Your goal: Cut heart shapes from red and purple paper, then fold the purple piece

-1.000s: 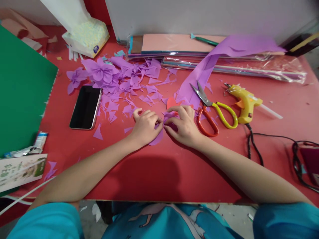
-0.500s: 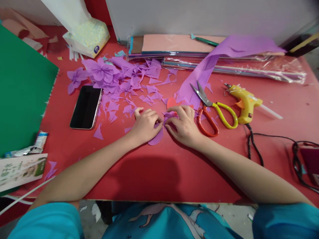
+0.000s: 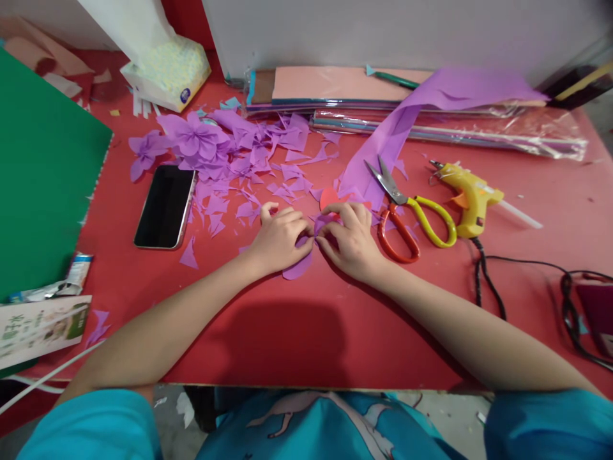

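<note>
My left hand (image 3: 282, 239) and my right hand (image 3: 353, 243) meet fingertip to fingertip over the red table (image 3: 287, 338). Both pinch a small purple paper piece (image 3: 297, 267), whose rounded lobes show below my left fingers and between the two hands. My fingers cover its middle. Just beyond my right hand lies a red paper piece (image 3: 329, 197). Right of that hand are open scissors (image 3: 393, 191) with one red and one yellow handle, their blades resting by a long purple paper strip (image 3: 378, 150).
A phone (image 3: 166, 207) lies left, beside purple paper flowers (image 3: 194, 137) and scattered scraps. A yellow glue gun (image 3: 472, 198) with a black cord is at the right. Wrapped paper packs (image 3: 335, 86) and a tissue box (image 3: 167, 73) line the back.
My hands have barely moved; the left one shifted slightly left with its fingers still pinched on the purple paper. Everything else looks the same.
</note>
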`<state>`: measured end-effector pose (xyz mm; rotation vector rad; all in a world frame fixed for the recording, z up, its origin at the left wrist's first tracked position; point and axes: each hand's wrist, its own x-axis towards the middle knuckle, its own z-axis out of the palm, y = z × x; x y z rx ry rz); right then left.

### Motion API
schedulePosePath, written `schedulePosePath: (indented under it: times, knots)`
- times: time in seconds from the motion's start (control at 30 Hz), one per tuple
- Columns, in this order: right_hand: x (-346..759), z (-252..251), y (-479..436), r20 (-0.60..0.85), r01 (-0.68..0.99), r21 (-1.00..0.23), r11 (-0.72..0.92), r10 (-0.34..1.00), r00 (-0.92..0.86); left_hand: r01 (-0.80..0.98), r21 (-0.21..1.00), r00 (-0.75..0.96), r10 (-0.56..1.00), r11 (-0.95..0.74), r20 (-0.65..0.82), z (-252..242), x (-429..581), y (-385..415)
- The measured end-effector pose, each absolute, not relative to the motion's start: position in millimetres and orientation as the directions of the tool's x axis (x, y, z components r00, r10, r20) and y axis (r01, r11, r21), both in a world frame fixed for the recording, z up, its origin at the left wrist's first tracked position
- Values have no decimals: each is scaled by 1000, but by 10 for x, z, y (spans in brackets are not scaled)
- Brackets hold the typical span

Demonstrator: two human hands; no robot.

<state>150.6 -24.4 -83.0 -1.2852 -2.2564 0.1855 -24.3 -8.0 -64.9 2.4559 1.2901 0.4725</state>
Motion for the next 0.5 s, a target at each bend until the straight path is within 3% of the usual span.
schedulePosePath:
  times: [0.5]
  knots:
    - [1516,-821,-236,372,726,-435,532,841,-393,745,416,522,844,-521,122,-646,-205,-108]
